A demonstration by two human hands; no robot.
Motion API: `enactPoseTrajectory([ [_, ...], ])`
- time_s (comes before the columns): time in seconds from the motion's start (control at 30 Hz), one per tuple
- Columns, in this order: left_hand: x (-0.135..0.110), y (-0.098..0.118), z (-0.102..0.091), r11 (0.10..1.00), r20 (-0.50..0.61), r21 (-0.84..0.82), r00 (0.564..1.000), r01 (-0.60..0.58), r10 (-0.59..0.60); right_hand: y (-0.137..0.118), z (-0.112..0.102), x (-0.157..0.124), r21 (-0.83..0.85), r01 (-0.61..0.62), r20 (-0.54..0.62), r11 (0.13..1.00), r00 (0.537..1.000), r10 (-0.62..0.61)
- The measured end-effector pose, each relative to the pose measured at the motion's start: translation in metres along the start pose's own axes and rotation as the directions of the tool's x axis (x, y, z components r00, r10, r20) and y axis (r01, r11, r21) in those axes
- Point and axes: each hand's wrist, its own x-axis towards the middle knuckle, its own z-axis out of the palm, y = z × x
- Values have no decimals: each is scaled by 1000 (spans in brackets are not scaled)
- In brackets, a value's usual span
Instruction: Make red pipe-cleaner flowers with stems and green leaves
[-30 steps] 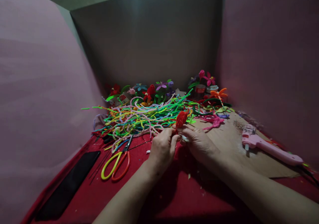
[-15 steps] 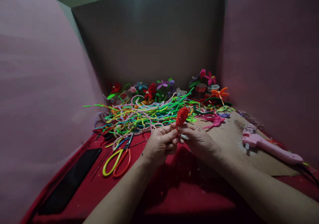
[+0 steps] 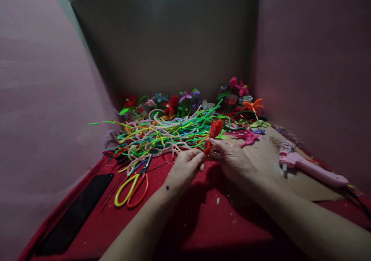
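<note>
Between my two hands, above the red cloth (image 3: 185,230), is a fuzzy red pipe-cleaner flower bud (image 3: 216,128). My right hand (image 3: 232,156) grips it just under its rounded head, fingers curled around the base. The thumb and fingers of my left hand (image 3: 188,164) pinch the red tail end below. Something pale and round shows at the right fingers; I cannot make out what it is. Just beyond the hands spreads a tangled heap of coloured pipe cleaners (image 3: 162,133).
Scissors (image 3: 131,189) with yellow and red handles lie left, beside a black phone (image 3: 77,214). At right a pink glue gun (image 3: 313,168) rests on a cardboard sheet (image 3: 261,152). Finished pipe-cleaner flowers (image 3: 185,95) and a jar (image 3: 245,99) stand at the back.
The red bud has tilted and shifted slightly right in my right hand. My left hand has slid down and away to its lower end. The whole view has shifted a little.
</note>
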Motion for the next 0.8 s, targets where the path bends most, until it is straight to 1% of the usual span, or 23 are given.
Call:
enactPoseTrajectory([
  [0.1, -2, -1, 8, 998, -64, 42, 996, -53, 56, 4, -1, 2, 32, -9, -44, 999, 999, 10],
  [0.17, -3, -1, 12, 996, -73, 39, 994, -81, 83, 5, -2, 2, 47, -26, -57, 999, 998, 28],
  [0.2, -3, -1, 12, 996, -68, 40, 995, -75, 77, 5, -2, 2, 52, -31, -61, 998, 998, 34],
  [0.27, -3, -1, 12, 998, -56, 43, 998, -37, 39, 4, -2, 2, 61, -35, -71, 998, 997, 39],
  [0.33, 0, -2, 9, 999, -74, 46, 997, -22, 25, 2, -1, 3, 74, -24, -88, 997, 996, 30],
  [0.37, 2, -4, 8, 998, -99, 55, 994, -36, 41, 1, -1, 3, 80, -15, -98, 997, 995, 23],
  [0.43, 5, -7, 5, 987, -141, 135, 985, -83, 102, 0, -1, 3, 94, 5, -123, 996, 992, 7],
  [0.5, 8, -12, 4, 947, -181, 286, 962, -148, 205, -1, 0, 3, 103, 13, -150, 995, 989, 3],
  [0.6, 8, -17, 6, 826, -199, 528, 917, -198, 347, -2, 2, 2, 100, 4, -164, 995, 986, 13],
  [0.67, 5, -20, 9, 742, -183, 643, 902, -191, 391, -3, 4, 1, 96, 4, -161, 995, 987, 11],
  [0.73, 1, -22, 12, 673, -155, 716, 897, -186, 414, -4, 5, 0, 97, -4, -155, 995, 988, 19],
  [0.8, -3, -23, 15, 638, -132, 743, 891, -201, 435, -6, 5, -1, 99, -11, -153, 995, 988, 26],
])
